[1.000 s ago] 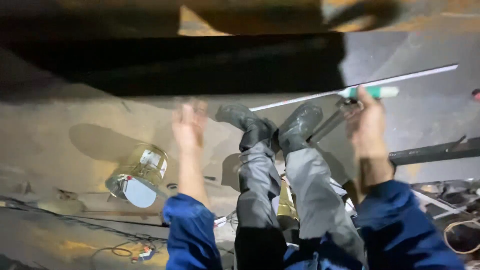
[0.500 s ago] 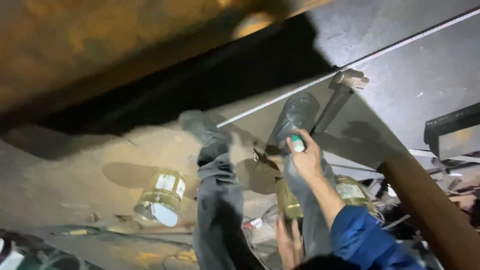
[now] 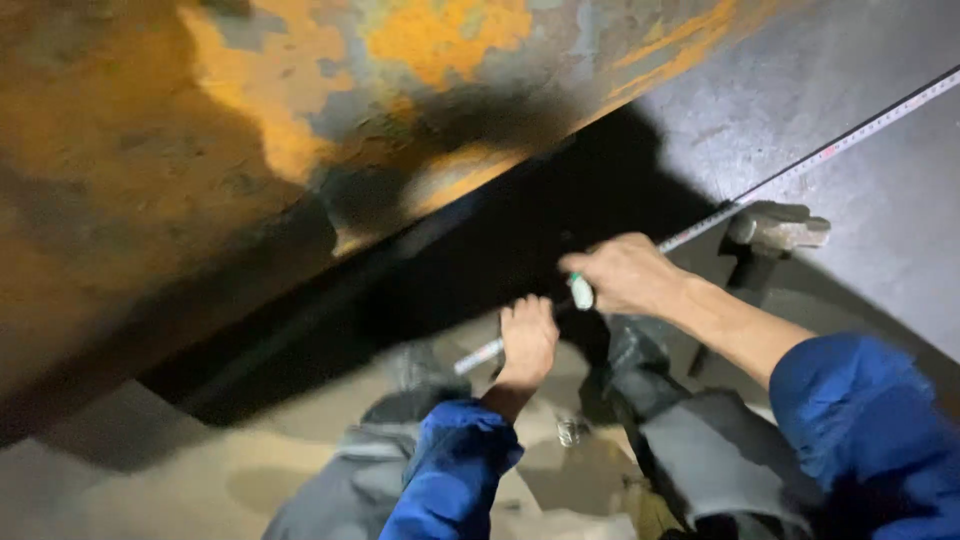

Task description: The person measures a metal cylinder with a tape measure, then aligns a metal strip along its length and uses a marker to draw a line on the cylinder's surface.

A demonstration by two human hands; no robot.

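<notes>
My right hand [image 3: 628, 275] is closed around a green and white marker [image 3: 581, 292], its tip pointing down beside a long metal ruler [image 3: 790, 175]. The ruler runs diagonally across a grey steel plate [image 3: 800, 90] from upper right to lower left. My left hand [image 3: 527, 340] rests with fingers down on the lower end of the ruler [image 3: 478, 357], pressing it against the surface. Both arms wear blue sleeves. My legs in grey trousers and dark boots stretch out below the hands.
A rusty orange steel surface [image 3: 250, 130] fills the upper left, with a deep dark shadow [image 3: 450, 270] under its edge. A hammer [image 3: 770, 235] lies on the grey plate just right of my right hand. Sandy floor [image 3: 150, 480] shows at lower left.
The view has swung up toward the rusty steel. My right hand brought the marker down to the ruler, and my left hand came up onto the ruler's lower end.
</notes>
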